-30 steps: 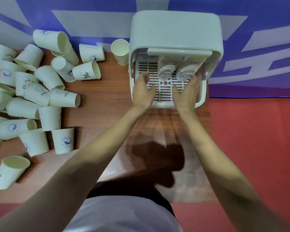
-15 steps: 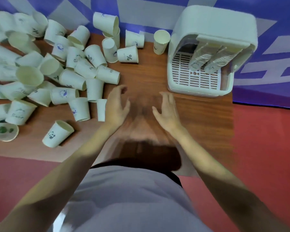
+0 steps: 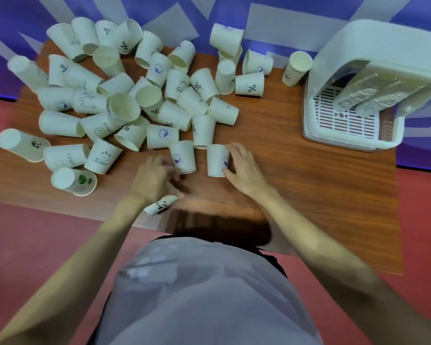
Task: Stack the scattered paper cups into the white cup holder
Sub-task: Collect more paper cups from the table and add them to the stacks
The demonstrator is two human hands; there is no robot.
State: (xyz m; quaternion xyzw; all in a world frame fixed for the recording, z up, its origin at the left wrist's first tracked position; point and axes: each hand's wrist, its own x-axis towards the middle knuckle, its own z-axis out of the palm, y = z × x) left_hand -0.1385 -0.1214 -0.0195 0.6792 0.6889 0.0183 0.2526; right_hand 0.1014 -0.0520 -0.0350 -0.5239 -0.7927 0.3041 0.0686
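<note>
Several scattered paper cups (image 3: 125, 105) lie and stand across the left half of the wooden table (image 3: 296, 185). The white cup holder (image 3: 363, 43) stands at the far right, with two slanted cup stacks (image 3: 358, 95) inside over its slotted tray. My right hand (image 3: 244, 170) wraps an upside-down cup (image 3: 217, 160), thumb at its rim and fingers along its right side. My left hand (image 3: 154, 180) is blurred, its fingers curled beside an upside-down whale-print cup (image 3: 183, 158). A panda-print cup (image 3: 161, 204) lies under my left wrist, and whether the hand touches it is unclear.
One upright cup (image 3: 296, 68) stands alone just left of the holder. Bare wood stretches between the cup pile and the holder. The table's near edge (image 3: 309, 260) borders red floor (image 3: 47, 245). A blue and white wall (image 3: 271, 21) runs behind the table.
Both hands pulled back from the holder's tray and swung left to the cup pile. My right hand has closed around a cup, and my left hand has reached the whale-print cup.
</note>
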